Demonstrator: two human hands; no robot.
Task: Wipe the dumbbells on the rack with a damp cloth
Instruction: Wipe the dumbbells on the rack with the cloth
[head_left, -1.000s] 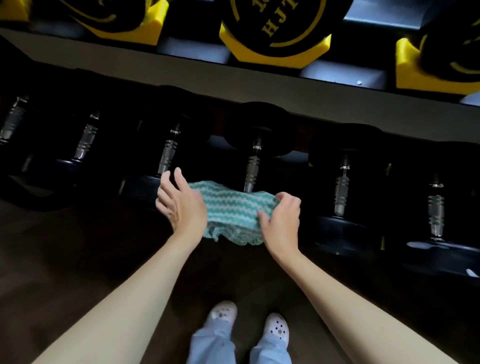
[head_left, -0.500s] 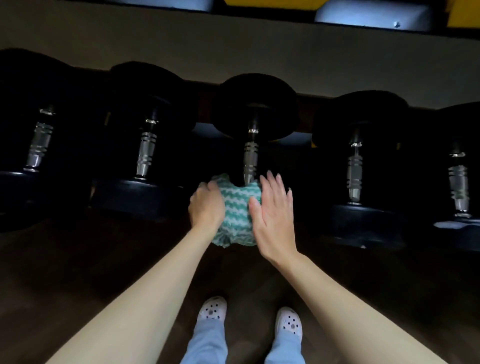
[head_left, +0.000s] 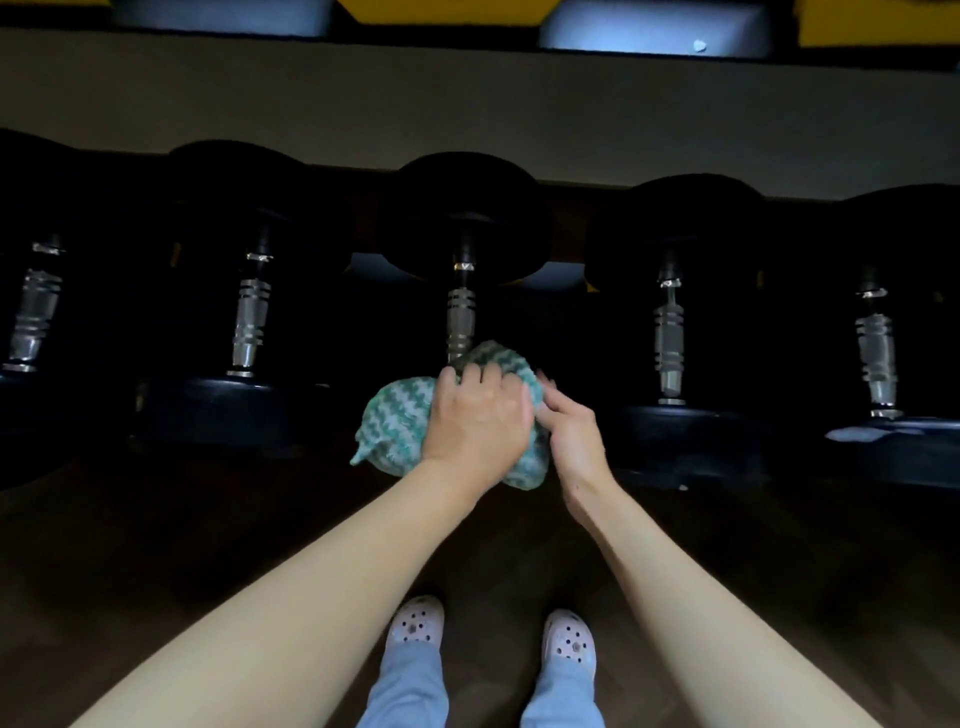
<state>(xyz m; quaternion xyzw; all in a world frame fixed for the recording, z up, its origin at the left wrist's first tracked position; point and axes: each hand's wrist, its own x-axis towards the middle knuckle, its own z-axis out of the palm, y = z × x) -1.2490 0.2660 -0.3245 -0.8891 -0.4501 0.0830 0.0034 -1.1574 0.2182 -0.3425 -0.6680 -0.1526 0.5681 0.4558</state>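
A green-and-white striped cloth (head_left: 397, 415) lies bunched over the near head of the middle black dumbbell (head_left: 461, 317), whose chrome handle shows above it. My left hand (head_left: 478, 415) lies on top of the cloth with its fingers curled into the fabric. My right hand (head_left: 571, 431) touches the cloth's right side, fingers pointing into it. The near dumbbell head is hidden under the cloth and hands.
More black dumbbells stand in the low rack row: two at the left (head_left: 252, 322) (head_left: 34, 317), two at the right (head_left: 669, 338) (head_left: 875, 353). A grey rack beam (head_left: 467, 104) runs above. Dark wood floor (head_left: 156, 545) and my pale clogs (head_left: 415, 621) lie below.
My left hand has moved right onto the top of the cloth and gripped it. My right hand has shifted from flat on the cloth to its right edge. The cloth is more bunched.
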